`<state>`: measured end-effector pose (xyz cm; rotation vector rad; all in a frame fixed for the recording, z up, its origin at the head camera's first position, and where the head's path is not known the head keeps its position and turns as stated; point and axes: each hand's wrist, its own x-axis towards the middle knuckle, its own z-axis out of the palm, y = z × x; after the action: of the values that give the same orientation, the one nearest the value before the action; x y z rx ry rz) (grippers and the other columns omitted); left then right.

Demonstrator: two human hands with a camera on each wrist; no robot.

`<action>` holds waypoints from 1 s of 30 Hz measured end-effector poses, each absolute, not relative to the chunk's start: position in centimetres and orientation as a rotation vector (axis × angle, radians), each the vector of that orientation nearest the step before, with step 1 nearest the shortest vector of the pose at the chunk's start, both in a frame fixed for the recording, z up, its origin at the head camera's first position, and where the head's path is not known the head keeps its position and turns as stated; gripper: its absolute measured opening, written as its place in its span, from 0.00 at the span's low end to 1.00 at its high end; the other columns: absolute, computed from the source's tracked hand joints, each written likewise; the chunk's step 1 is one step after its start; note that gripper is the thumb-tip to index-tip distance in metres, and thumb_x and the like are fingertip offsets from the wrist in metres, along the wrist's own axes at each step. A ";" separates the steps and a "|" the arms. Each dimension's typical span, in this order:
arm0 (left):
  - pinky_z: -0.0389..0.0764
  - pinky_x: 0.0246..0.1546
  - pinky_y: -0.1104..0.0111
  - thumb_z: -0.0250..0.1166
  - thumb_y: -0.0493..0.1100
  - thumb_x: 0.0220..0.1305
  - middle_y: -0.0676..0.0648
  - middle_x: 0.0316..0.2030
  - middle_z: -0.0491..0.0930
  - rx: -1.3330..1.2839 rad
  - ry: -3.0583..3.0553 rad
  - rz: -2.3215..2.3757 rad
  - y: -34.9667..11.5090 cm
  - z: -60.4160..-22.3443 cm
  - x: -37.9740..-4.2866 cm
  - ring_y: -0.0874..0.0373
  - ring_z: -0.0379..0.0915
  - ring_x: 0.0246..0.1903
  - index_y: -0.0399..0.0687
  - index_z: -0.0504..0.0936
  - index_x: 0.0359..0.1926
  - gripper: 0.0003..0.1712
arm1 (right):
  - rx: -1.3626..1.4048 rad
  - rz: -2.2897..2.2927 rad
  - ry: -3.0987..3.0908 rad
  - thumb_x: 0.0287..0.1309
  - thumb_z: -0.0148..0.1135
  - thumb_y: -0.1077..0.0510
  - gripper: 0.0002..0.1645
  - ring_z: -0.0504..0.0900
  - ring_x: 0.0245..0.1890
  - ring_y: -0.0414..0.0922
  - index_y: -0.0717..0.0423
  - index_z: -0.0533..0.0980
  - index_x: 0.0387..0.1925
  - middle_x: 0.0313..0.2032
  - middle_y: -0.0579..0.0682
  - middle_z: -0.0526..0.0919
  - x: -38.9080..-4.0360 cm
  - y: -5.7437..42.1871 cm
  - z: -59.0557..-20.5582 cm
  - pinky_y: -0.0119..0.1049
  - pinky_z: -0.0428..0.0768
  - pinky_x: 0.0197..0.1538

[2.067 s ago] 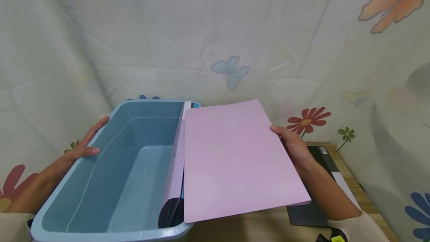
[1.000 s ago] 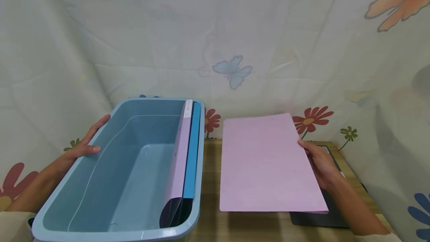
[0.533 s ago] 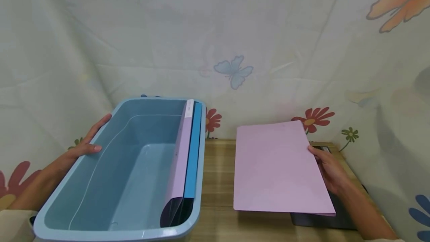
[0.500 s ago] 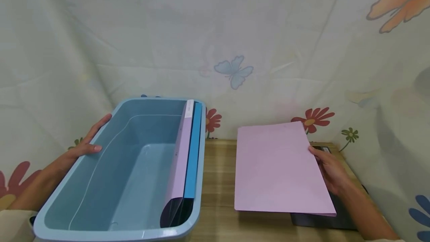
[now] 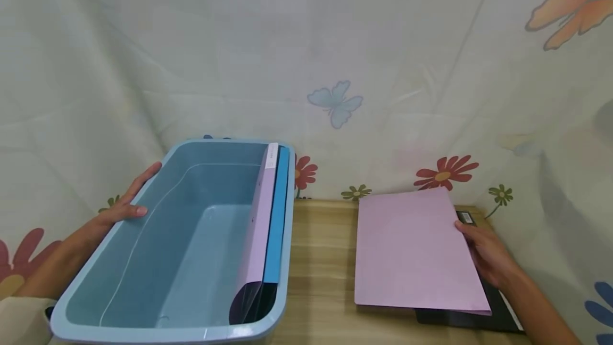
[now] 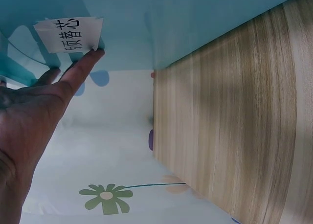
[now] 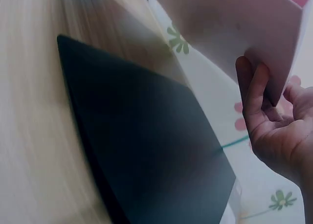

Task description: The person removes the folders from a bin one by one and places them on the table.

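My left hand grips the left rim of a light blue plastic tub, thumb over the inner side. In the left wrist view, its fingers lie against the tub's outer wall near a white paper label. Between thumb and fingers, my right hand pinches the right edge of a pink folder. The folder is held above the table, overlapping a flat black folder-like item. A lilac binder and a blue binder stand on edge along the tub's right wall.
The wooden table runs from the tub to the right. A patterned curtain with butterflies and flowers hangs close behind and along the right side. Something white shows at the black item's right side.
My right hand has carried the pink folder right and down, from over the tub's right rim to over the black item. My left hand keeps its grip on the tub.
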<state>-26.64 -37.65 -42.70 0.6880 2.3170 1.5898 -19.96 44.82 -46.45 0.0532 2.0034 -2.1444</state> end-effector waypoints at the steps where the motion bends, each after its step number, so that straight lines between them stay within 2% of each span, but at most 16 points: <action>1: 0.64 0.63 0.18 0.48 0.48 0.80 0.53 0.92 0.28 0.687 2.319 1.587 -37.7 -42.7 -26.6 0.17 0.39 0.78 0.86 0.24 0.90 0.54 | 0.069 -2.121 2.016 0.94 0.44 0.48 0.26 0.94 0.40 0.38 0.38 0.90 0.49 0.42 0.39 0.94 -20.0 45.2 -46.6 0.36 0.92 0.42; 4: 0.66 0.62 0.19 0.48 0.48 0.80 0.53 0.92 0.28 0.691 2.319 1.578 -37.7 -42.7 -26.6 0.16 0.39 0.79 0.85 0.24 0.90 0.54 | 0.125 -2.040 2.058 0.94 0.44 0.45 0.26 0.94 0.39 0.38 0.38 0.89 0.48 0.41 0.39 0.93 -20.2 46.1 -47.2 0.37 0.92 0.41; 8: 0.63 0.62 0.15 0.48 0.47 0.80 0.53 0.92 0.27 0.688 2.319 1.588 -37.8 -42.7 -26.5 0.16 0.38 0.79 0.86 0.25 0.90 0.55 | 0.206 -1.929 2.114 0.93 0.45 0.42 0.24 0.92 0.38 0.38 0.40 0.87 0.48 0.40 0.39 0.92 -20.4 47.1 -47.9 0.39 0.92 0.41; 11: 0.66 0.62 0.18 0.48 0.46 0.79 0.51 0.91 0.29 0.705 2.347 1.577 -37.9 -42.9 -26.7 0.20 0.43 0.77 0.84 0.25 0.90 0.55 | 0.296 -1.844 2.169 0.92 0.47 0.39 0.22 0.91 0.40 0.38 0.43 0.84 0.53 0.41 0.38 0.91 -20.3 47.6 -48.1 0.40 0.92 0.43; 14: 0.67 0.63 0.23 0.49 0.46 0.78 0.49 0.91 0.31 0.724 2.366 1.570 -38.0 -43.1 -27.0 0.26 0.46 0.77 0.82 0.25 0.91 0.56 | 0.361 -1.731 2.244 0.90 0.46 0.35 0.34 0.90 0.43 0.38 0.57 0.76 0.70 0.44 0.37 0.88 -20.1 47.8 -47.8 0.42 0.92 0.47; 17: 0.68 0.63 0.24 0.48 0.46 0.78 0.50 0.90 0.31 0.719 2.373 1.564 -38.1 -43.2 -27.0 0.32 0.48 0.77 0.83 0.25 0.91 0.55 | 0.400 -1.598 2.333 0.89 0.44 0.31 0.51 0.89 0.45 0.39 0.73 0.59 0.83 0.48 0.39 0.87 -20.1 47.9 -47.3 0.43 0.91 0.49; 19: 0.66 0.63 0.22 0.47 0.46 0.79 0.51 0.91 0.30 0.715 2.365 1.572 -38.2 -43.1 -26.9 0.38 0.49 0.78 0.83 0.25 0.91 0.55 | 0.421 -1.505 2.390 0.88 0.43 0.29 0.57 0.90 0.46 0.41 0.77 0.54 0.84 0.51 0.46 0.89 -20.2 47.9 -47.0 0.43 0.90 0.49; 21: 0.64 0.63 0.20 0.47 0.46 0.79 0.52 0.91 0.30 0.718 2.368 1.576 -38.3 -43.1 -26.8 0.45 0.51 0.77 0.82 0.25 0.91 0.55 | 0.434 -1.413 2.440 0.87 0.42 0.27 0.60 0.90 0.48 0.43 0.79 0.53 0.84 0.56 0.57 0.90 -20.2 47.8 -46.8 0.44 0.90 0.49; 23: 0.59 0.63 0.17 0.47 0.46 0.78 0.52 0.91 0.29 0.730 2.357 1.591 -38.2 -43.1 -26.8 0.47 0.50 0.77 0.81 0.25 0.91 0.55 | 0.433 -1.329 2.478 0.87 0.42 0.26 0.61 0.90 0.48 0.44 0.81 0.54 0.83 0.60 0.64 0.87 -20.1 47.8 -46.7 0.44 0.89 0.48; 25: 0.56 0.63 0.15 0.47 0.47 0.78 0.53 0.91 0.29 0.730 2.346 1.601 -38.0 -43.0 -26.8 0.42 0.47 0.79 0.82 0.25 0.91 0.55 | 0.427 -1.268 2.502 0.87 0.43 0.26 0.60 0.90 0.48 0.46 0.82 0.56 0.81 0.60 0.67 0.87 -20.0 47.9 -46.7 0.44 0.89 0.48; 30: 0.54 0.62 0.13 0.47 0.47 0.77 0.52 0.91 0.27 0.710 2.328 1.617 -37.6 -42.9 -26.9 0.21 0.37 0.78 0.83 0.25 0.91 0.55 | 0.426 -1.155 2.562 0.83 0.54 0.27 0.61 0.91 0.43 0.47 0.83 0.58 0.79 0.53 0.62 0.90 -19.8 48.1 -46.7 0.44 0.90 0.46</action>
<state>-26.92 -37.61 -42.91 0.7102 2.3279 1.6172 -19.84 48.11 -46.74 0.4257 2.5622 -1.1550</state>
